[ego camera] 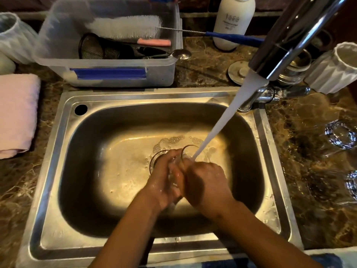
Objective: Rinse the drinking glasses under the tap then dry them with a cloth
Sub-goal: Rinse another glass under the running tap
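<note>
Over the steel sink [63, 171] both hands grip a clear drinking glass [188, 150], its rim pointing away from me. My left hand [164, 180] wraps its left side and my right hand [204, 182] wraps its right side. Water [228, 115] streams from the chrome tap [289, 35] onto the glass by my right fingers. Most of the glass is hidden by my hands. Two more clear glasses [340, 136] [351, 184] stand upside down on the counter at the right. A folded pink cloth [17, 115] lies on the counter at the left.
A clear plastic tub [108, 72] behind the sink holds a bottle brush, a strainer and a spoon. A white bottle [231, 22] stands at the back. White ribbed cups [336, 68] [11, 33] sit at the right and left. A steel drain plug [238, 72] lies by the tap base.
</note>
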`<state>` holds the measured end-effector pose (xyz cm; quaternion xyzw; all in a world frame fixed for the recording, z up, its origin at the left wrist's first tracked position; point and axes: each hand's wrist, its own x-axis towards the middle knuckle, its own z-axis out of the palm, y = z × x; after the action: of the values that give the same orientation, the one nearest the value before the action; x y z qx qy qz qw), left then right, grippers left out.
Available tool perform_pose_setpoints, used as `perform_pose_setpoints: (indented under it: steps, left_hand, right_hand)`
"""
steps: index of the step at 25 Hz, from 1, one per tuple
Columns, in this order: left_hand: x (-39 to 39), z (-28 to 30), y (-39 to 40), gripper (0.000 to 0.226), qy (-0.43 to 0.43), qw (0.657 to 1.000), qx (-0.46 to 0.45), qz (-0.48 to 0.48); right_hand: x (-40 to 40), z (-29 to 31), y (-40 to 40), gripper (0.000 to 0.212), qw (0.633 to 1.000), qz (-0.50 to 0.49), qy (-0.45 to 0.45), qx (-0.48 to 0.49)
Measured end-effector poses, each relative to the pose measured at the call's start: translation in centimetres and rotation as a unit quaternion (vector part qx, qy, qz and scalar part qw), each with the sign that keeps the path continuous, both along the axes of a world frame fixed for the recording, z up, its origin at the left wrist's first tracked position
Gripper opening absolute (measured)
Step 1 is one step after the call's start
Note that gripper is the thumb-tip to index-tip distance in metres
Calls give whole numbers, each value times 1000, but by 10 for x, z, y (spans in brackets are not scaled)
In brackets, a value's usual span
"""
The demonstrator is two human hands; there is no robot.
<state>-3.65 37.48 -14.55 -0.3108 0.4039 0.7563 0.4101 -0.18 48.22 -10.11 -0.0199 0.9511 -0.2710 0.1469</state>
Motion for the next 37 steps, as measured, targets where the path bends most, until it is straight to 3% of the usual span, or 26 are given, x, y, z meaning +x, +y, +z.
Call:
perform_pose_setpoints:
  steps: [2, 3, 6, 8, 9, 11, 13, 14, 16, 18, 20, 21, 23, 24, 25, 26, 28, 30, 31, 32, 34, 35, 37]
  left_hand:
    - [15, -10, 10, 33, 61, 995, -12, 84]
    - [19, -12, 12, 34, 79, 991, -16, 105]
    - [3, -8, -4, 29, -11, 999, 32, 18]
    - [-3, -11, -16, 33, -42, 996, 58, -45]
    - [1, -10, -14, 32, -29, 997, 65, -29]
    - [14, -12, -2, 38, 35, 997, 42, 52]
    - [30, -19, 13, 39, 116, 987, -29, 102]
    - [32, -22, 16, 35, 130, 983, -71, 104]
    - [19, -21, 9, 37, 88, 986, -123, 75]
    - [3, -13, -3, 42, 1, 997, -66, -28]
    - [-1, -7, -10, 44, -73, 995, -4, -68]
    - [2, -5, -9, 43, -81, 995, 32, -37]
    - [15, -12, 3, 43, -30, 998, 17, 58]
    - [22, -18, 8, 39, 21, 995, -20, 98]
    - [24, -21, 11, 33, 57, 991, -48, 112]
    - [18, -21, 11, 28, 68, 990, -73, 104]
    - [0, -17, 4, 18, -3, 999, -34, 29]
    - [-8, -15, -6, 22, -81, 996, 28, -24]
    - [-5, -15, -4, 24, -81, 996, 39, -17]
    - [2, -14, 2, 26, -57, 997, 56, 11]
    - [17, -17, 19, 30, 6, 994, 40, 103]
    - [19, -18, 21, 31, 15, 992, 19, 127]
    - [7, -13, 10, 27, -16, 996, 13, 88]
  right_hand:
    - [-9, -8, -9, 38, 989, -144, -23, -6]
    - [-13, -7, -14, 36, 990, -139, -28, 2]
    - [-6, 0, -4, 36, 998, 56, -2, 14]
    - [-3, 3, 10, 42, 992, 125, -2, -4]
    - [-1, 1, 11, 39, 995, 103, 8, -18]
    - [-2, -10, -1, 28, 992, -62, -13, -112]
    - [-10, -22, -10, 26, 963, -194, -60, -175]
    - [-11, -24, -8, 26, 958, -203, -75, -188]
    - [-2, -22, 2, 23, 981, -75, -61, -169]
    - [7, -12, 16, 24, 992, 108, -7, -70]
    - [9, -11, 26, 29, 979, 188, 78, 1]
    - [10, -12, 19, 27, 983, 162, 89, -10]
    - [6, -19, -4, 19, 991, -46, 21, -127]
    - [0, -22, -15, 21, 970, -167, -32, -173]
    - [-5, -23, -21, 27, 957, -224, -67, -172]
    - [-6, -25, -20, 32, 967, -207, -74, -128]
    - [-2, -21, -5, 35, 999, -23, -11, -23]
    - [-1, -13, 12, 31, 990, 137, 37, 20]
    - [0, -15, 12, 30, 989, 128, 65, 29]
    - [1, -19, 8, 30, 995, 57, 77, 21]
    - [-8, -20, -10, 36, 976, -201, 19, -78]
    - [-10, -21, -16, 37, 965, -238, -22, -111]
    - [-8, -25, -12, 33, 992, -95, -31, -82]
